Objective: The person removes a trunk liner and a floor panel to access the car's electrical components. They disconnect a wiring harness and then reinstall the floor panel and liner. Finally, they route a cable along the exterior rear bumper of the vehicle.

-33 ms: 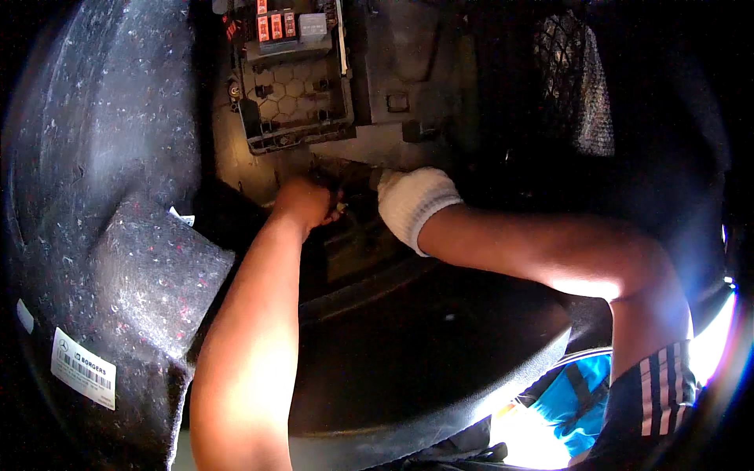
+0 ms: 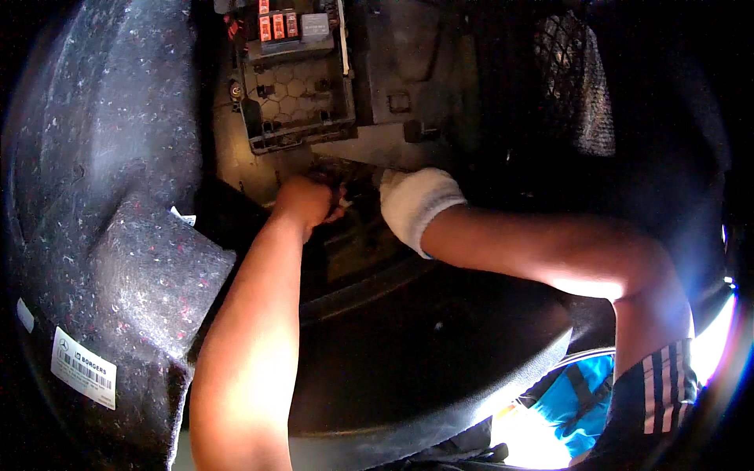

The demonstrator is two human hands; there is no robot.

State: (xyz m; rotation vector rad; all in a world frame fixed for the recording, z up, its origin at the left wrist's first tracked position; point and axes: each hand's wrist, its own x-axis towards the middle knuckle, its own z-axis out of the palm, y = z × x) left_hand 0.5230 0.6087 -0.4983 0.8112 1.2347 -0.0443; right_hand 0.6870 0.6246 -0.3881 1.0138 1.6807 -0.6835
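Observation:
My bare left hand (image 2: 310, 202) is closed, its fingers curled at a small dark and pale piece I cannot make out, in the shadowed recess just below a black fuse box (image 2: 298, 102). My right hand (image 2: 416, 208), in a white knitted glove, is beside it on the right, fingers curled and partly hidden against dark parts. What it grips is not visible. The fuse box holds several red fuses (image 2: 276, 26) and a grey block (image 2: 314, 26) above a honeycomb base.
A grey felt liner (image 2: 118, 118) with white labels fills the left side, a folded flap near my left forearm. A mesh net (image 2: 589, 94) is at the upper right. A dark curved panel (image 2: 408, 361) lies below my hands, with a blue item (image 2: 581, 400) at the lower right.
My gloved right hand and forearm have shifted very slightly to the right. My left hand has stayed almost still.

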